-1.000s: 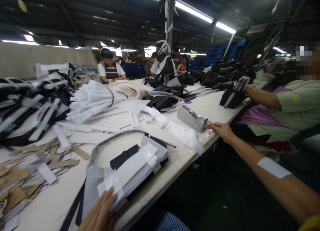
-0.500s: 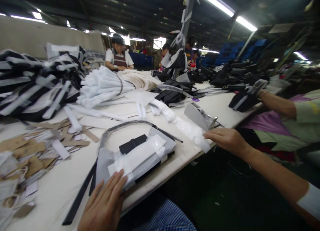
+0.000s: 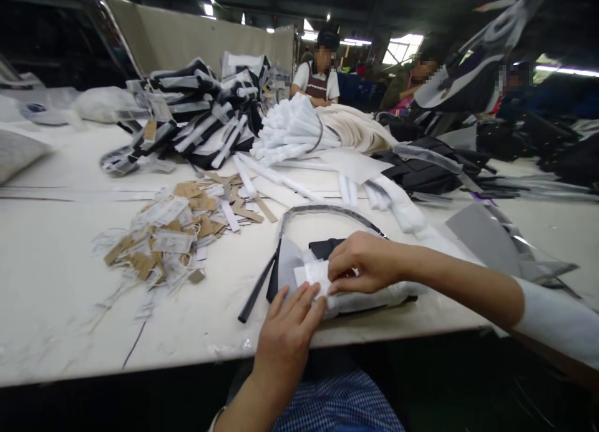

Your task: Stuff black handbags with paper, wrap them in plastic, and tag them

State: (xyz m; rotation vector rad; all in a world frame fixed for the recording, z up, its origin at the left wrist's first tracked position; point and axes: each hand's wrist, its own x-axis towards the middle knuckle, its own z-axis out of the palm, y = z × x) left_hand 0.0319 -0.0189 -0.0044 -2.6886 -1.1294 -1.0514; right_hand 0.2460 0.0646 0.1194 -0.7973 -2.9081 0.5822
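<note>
A black handbag (image 3: 322, 249) lies near the table's front edge, partly covered by pale wrapping. Its wrapped handle (image 3: 322, 209) arches away from me, and a dark strap (image 3: 255, 291) trails to the left. White paper (image 3: 309, 271) rests on top of the bag. My left hand (image 3: 285, 329) is laid flat on that paper, fingers stretched out and holding nothing. Just right of those fingertips, my right hand (image 3: 365, 263) is closed in a pinch against the paper. Whatever sits between its fingers is hidden.
Paper tags (image 3: 171, 241) are heaped to the left. Behind the bag are bundled white tubes (image 3: 290, 129), beige strips (image 3: 360, 123) and wrapped black bags (image 3: 210, 117). A grey object (image 3: 486, 232) stands at right. A co-worker (image 3: 316, 82) is across the table (image 3: 56, 282).
My right hand has come from the white strip at the right to the paper on the bag. My left hand stays on the paper. The view has swung left.
</note>
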